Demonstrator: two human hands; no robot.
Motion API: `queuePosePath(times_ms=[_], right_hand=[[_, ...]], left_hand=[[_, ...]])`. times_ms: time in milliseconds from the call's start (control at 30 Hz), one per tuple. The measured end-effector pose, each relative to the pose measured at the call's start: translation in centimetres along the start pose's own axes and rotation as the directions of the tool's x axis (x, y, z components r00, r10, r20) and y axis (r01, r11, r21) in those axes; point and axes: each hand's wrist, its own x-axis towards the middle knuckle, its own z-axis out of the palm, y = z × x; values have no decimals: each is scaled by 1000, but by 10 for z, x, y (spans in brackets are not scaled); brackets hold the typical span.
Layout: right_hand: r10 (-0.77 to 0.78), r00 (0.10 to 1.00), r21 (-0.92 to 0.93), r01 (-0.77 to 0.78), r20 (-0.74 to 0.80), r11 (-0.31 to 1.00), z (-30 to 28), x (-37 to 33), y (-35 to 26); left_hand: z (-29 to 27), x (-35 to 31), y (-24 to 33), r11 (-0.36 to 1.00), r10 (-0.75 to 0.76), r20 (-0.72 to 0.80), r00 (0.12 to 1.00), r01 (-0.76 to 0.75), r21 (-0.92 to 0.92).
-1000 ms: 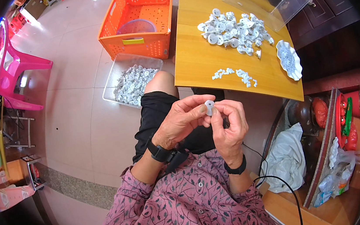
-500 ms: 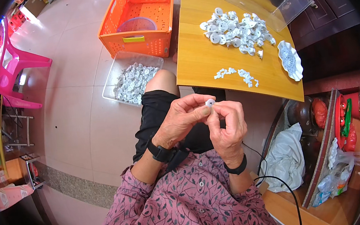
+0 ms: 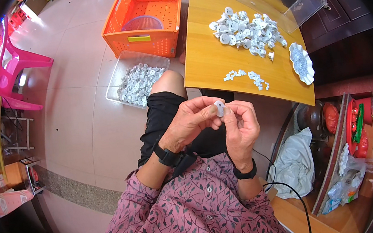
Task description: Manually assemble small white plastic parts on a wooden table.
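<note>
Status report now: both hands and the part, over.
Left hand and right hand pinch one small round white plastic part above lap. Nothing blocks it.

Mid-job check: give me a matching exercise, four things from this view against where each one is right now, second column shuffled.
Things:
1. small white round part
2. clear plastic tray of white parts
3. orange crate
4. white scalloped dish

Places:
A. on the floor beside the person's knee
B. near the right edge of the wooden table
C. pinched between the left hand and right hand
D. on the floor, holding a purple basket

Pairs: 1-C, 2-A, 3-D, 4-B
</note>
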Motion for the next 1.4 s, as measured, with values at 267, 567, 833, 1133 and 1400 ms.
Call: queuePosePath(times_ms=[267, 567, 833, 1133, 1400], right_hand=[[-1, 1000, 7, 1, 6, 1000, 4, 3, -1], [-179, 982, -201, 188, 64, 961, 4, 5, 0], [-147, 986, -213, 159, 74, 964, -2, 8, 1], [36, 997, -237, -20, 64, 971, -16, 40, 45], [70, 996, -370, -83, -49, 926, -61, 101, 94]], left_hand=[[-2, 0, 1, 1000, 5, 4, 1000, -5, -31], [-1, -1, 1, 998, 22, -30, 999, -20, 61], [-2, 2, 2, 995, 9, -59, 998, -4, 98], [-8, 4, 0, 995, -17, -121, 993, 28, 94], [-6, 3, 1, 997, -15, -83, 996, 22, 78]])
